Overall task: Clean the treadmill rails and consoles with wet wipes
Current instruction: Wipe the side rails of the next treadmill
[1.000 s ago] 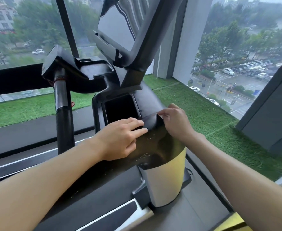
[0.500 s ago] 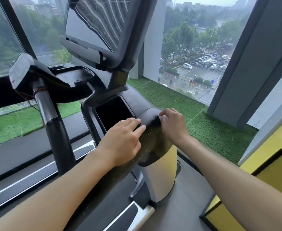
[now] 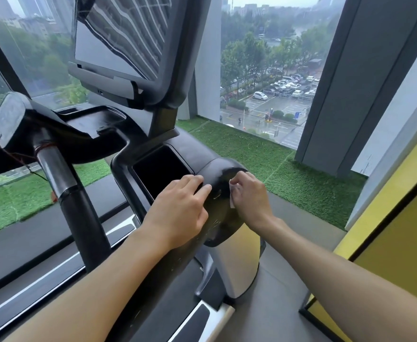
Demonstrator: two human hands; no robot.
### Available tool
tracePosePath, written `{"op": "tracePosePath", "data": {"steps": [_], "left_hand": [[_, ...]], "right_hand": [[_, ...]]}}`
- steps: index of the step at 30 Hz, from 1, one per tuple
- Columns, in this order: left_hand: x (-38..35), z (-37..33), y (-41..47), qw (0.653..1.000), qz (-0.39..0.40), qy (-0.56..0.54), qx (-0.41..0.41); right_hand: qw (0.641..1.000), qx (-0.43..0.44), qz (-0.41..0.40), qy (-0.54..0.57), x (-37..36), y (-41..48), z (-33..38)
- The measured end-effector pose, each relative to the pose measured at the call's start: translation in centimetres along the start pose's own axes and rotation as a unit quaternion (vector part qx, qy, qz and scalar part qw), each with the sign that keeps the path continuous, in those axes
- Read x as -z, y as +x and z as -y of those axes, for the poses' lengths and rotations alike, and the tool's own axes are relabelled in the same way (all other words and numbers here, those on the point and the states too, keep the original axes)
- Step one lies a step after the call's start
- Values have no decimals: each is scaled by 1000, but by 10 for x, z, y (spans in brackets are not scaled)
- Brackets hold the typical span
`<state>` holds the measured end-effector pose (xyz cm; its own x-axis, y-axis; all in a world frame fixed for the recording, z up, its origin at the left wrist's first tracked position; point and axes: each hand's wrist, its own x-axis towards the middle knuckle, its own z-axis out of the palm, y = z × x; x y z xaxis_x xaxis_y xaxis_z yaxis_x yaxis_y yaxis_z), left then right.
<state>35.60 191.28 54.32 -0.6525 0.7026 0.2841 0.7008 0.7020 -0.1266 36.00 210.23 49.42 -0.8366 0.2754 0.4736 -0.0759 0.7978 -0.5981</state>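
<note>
The left hand lies palm down on the black rail of the treadmill, its forearm reaching in from the lower left along the rail. Its fingers are nearly straight and close together, resting flat and gripping nothing. Their tips sit at the near right edge of a dark rectangular recess set into the rail.

The right hand comes in from the lower right, wrist bent and knuckles up. Its fingers are curled and bunched onto a small white wet wipe, pressing it against the rounded end of the rail. Only a sliver of the wipe shows, on the thumb side of the hand, just right of the left fingertips. The two hands are near but apart, with a strip of bare black rail between them.

Beyond the right fingers the rail's curved end drops away toward artificial grass and a window. Below the right wrist the black cap of the rail ends at a silver upright. Ahead of and above the left fingers rises the console, its screen tilted. Left of the left fingers stands a black post. Right of the right forearm lies open grey floor, bounded on its far side by a yellow panel.
</note>
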Motion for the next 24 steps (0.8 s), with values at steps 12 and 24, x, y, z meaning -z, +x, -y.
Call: {"op": "tracePosePath", "data": {"steps": [12, 24], "left_hand": [[2, 0, 0, 1000, 0, -9, 4], [0, 0, 2, 1000, 5, -15, 6]], "right_hand": [[999, -5, -10, 35, -16, -26, -2], [991, -105, 11, 79, -34, -53, -4]]}}
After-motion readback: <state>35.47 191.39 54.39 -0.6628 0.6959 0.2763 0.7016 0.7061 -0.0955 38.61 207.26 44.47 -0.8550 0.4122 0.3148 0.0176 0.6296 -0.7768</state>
